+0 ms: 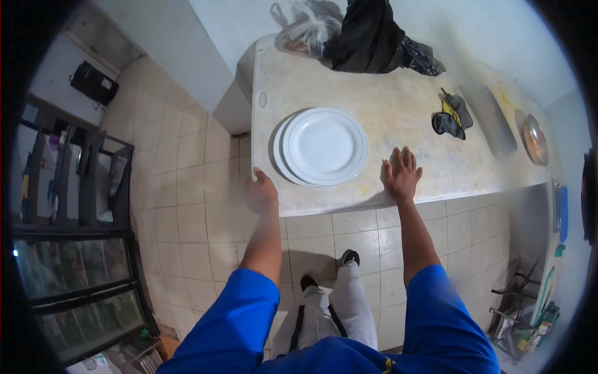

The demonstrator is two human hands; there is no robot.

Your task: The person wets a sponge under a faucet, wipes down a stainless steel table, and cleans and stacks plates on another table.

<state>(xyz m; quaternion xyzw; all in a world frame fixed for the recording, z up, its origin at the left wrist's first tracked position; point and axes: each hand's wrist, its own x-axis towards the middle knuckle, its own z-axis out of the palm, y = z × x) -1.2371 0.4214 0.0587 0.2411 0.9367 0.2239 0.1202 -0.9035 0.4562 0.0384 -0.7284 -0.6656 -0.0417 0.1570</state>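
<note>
My left hand is at the front left corner of the white table, its fingers bent around the edge and partly hidden and blurred. Just to its right sits a short stack of white plates. The top plate has a thin line around its rim; a lower plate sticks out on the left. On the other side of the stack, my right hand lies palm down on the tabletop near the front edge, fingers spread, holding nothing. Both hands are apart from the plates.
Black plastic bags and a clear bag lie along the back wall. Dark and yellow gloves or cloths rest to the right, before a round metal dish. A dark shelf rack and glass-fronted cabinet stand left.
</note>
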